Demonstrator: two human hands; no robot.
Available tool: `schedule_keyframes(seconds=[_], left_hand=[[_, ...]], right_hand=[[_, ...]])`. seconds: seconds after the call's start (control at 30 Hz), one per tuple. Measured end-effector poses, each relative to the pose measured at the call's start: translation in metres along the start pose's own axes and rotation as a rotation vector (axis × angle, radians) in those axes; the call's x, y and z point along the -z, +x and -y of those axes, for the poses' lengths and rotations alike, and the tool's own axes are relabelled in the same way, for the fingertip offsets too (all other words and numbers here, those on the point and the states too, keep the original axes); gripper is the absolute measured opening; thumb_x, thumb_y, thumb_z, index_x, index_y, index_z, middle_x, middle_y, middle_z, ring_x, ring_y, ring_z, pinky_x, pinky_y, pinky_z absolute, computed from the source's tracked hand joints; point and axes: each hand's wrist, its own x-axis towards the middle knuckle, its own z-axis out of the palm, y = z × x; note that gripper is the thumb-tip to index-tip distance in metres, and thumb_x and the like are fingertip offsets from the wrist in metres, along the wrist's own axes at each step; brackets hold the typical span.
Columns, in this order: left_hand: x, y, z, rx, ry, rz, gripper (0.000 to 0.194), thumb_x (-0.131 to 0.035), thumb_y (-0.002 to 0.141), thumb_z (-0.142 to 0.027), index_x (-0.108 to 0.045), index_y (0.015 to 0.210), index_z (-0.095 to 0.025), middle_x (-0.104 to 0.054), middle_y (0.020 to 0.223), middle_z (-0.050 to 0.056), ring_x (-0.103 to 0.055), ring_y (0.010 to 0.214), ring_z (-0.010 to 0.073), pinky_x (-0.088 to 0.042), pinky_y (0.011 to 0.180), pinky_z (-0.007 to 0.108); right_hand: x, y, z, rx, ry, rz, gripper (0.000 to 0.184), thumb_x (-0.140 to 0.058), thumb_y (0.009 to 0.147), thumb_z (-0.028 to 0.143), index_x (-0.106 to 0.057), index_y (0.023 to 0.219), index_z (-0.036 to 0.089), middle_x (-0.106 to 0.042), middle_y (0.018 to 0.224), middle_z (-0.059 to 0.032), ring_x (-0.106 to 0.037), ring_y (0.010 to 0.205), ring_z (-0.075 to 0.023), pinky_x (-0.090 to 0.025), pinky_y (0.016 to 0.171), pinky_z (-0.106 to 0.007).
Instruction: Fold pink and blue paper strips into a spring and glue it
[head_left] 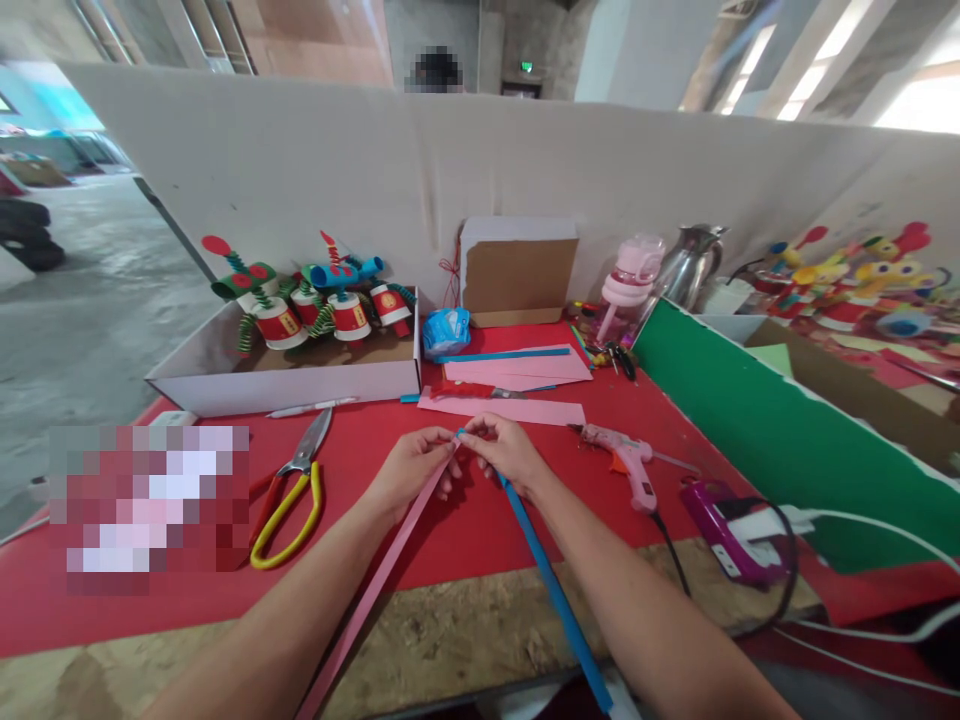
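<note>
My left hand [420,460] pinches the upper end of a long pink paper strip [382,580], which runs down toward me under my forearm. Meeting it fingertip to fingertip, my right hand [504,450] is closed on a blue paper strip [551,580] that hangs past the table's front edge. The two strips come together in a small blue fold between my thumbs. Just beyond my hands lie a wide pink paper strip [510,409] and a red-handled utility knife [476,391]. A pink glue gun [626,460] rests on its side to the right.
Scissors [292,490] with red and yellow handles lie left. A white box [352,383] holds several paper-cup figures [351,315]. At right are a purple power strip [731,530] with cables and a green-sided box [742,430]. A pink bottle [628,285] stands behind.
</note>
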Motion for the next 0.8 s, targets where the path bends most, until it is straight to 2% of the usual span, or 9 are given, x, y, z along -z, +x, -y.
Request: schedule_keyframes(seconds=[0.3, 0.47, 0.67, 0.8], left_hand=[[0.0, 0.0001, 0.0015, 0.004, 0.027, -0.005, 0.016, -0.06, 0.075, -0.03, -0.056, 0.08, -0.016, -0.059, 0.051, -0.003, -0.049, 0.034, 0.0069, -0.042, 0.036, 0.017], [0.0004, 0.0008, 0.0033, -0.008, 0.037, -0.002, 0.013, -0.058, 0.077, -0.028, -0.056, 0.08, -0.015, -0.059, 0.051, -0.003, -0.049, 0.034, 0.0069, -0.041, 0.036, 0.016], [0.0002, -0.0002, 0.0023, -0.009, 0.042, 0.019, 0.02, -0.061, 0.075, -0.034, -0.056, 0.081, -0.015, -0.06, 0.053, -0.002, -0.05, 0.035, 0.0076, -0.043, 0.037, 0.018], [-0.0018, -0.0014, 0.0014, -0.017, 0.018, -0.009, 0.025, -0.066, 0.071, -0.036, -0.056, 0.081, -0.015, -0.064, 0.063, 0.001, -0.058, 0.048, 0.01, -0.049, 0.045, 0.021]], right_hand=[[0.0018, -0.0003, 0.0006, 0.0, -0.015, 0.025, 0.018, -0.066, 0.071, 0.032, -0.055, 0.077, 0.018, -0.055, 0.059, 0.0062, -0.04, 0.038, -0.0038, -0.031, 0.033, -0.015], [0.0014, -0.0003, 0.0013, -0.005, -0.01, 0.025, 0.022, -0.068, 0.069, 0.035, -0.054, 0.075, 0.019, -0.054, 0.059, 0.0065, -0.04, 0.038, -0.004, -0.03, 0.032, -0.016], [0.0016, -0.002, 0.0039, -0.001, 0.023, 0.029, 0.026, -0.069, 0.066, 0.036, -0.052, 0.073, 0.019, -0.05, 0.056, 0.0085, -0.039, 0.037, -0.0038, -0.031, 0.033, -0.015], [0.0029, -0.0027, 0.0052, -0.036, 0.048, 0.051, 0.022, -0.068, 0.068, 0.034, -0.052, 0.073, 0.019, -0.049, 0.052, 0.0098, -0.038, 0.036, -0.0035, -0.03, 0.034, -0.015]])
